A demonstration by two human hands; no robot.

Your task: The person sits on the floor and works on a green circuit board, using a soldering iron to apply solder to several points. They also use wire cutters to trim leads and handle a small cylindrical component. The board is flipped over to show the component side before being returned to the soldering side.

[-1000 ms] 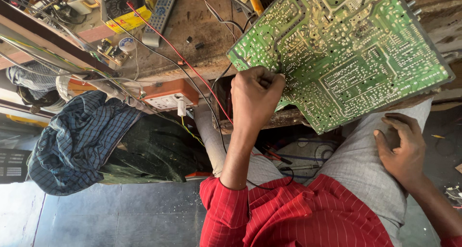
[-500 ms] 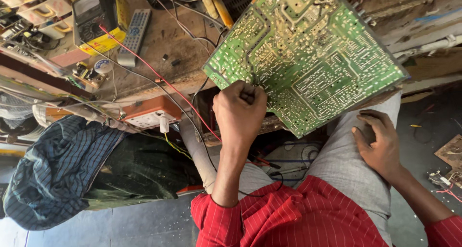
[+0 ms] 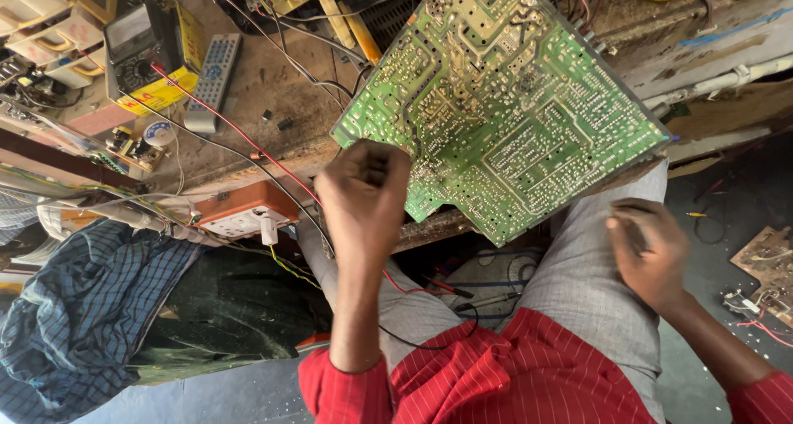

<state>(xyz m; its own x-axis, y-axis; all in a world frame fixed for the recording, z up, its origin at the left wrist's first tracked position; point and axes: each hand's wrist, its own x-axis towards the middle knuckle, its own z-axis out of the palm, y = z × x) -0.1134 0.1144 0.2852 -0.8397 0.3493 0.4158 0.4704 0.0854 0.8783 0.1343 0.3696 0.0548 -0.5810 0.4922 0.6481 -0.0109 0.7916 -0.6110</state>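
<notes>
Two bare hands in view, both belonging to the seated person in a red pinstriped shirt and grey trousers. Left hand (image 3: 363, 194) is raised at the near-left corner of the large green printed circuit board (image 3: 504, 102), fingers curled tight into a fist; whether it pinches a tool, a probe or the board's edge cannot be told, since the knuckles hide the fingertips. Right hand (image 3: 648, 254) rests low on the right knee, well apart from the board, fingers curled loosely; nothing can be made out in it.

Board lies solder side up, tilted, its near corner overhanging the edge of the cluttered wooden bench (image 3: 273, 143) above the person's lap. No soldering iron tip or probe is seen touching the tracks. Judged from this, the board is turned over and exposed for inspection, but no joint is visibly being worked; any testing or repair looks not yet under way.

Around it: a red wire (image 3: 239, 139) and black leads cross the bench toward the left hand. A yellow-cased multimeter (image 3: 153, 48) and a grey remote control (image 3: 211, 81) sit far left. An orange-and-white socket block (image 3: 239, 211) hangs at the bench's near edge. A blue checked cloth (image 3: 74, 308) lies near left.
</notes>
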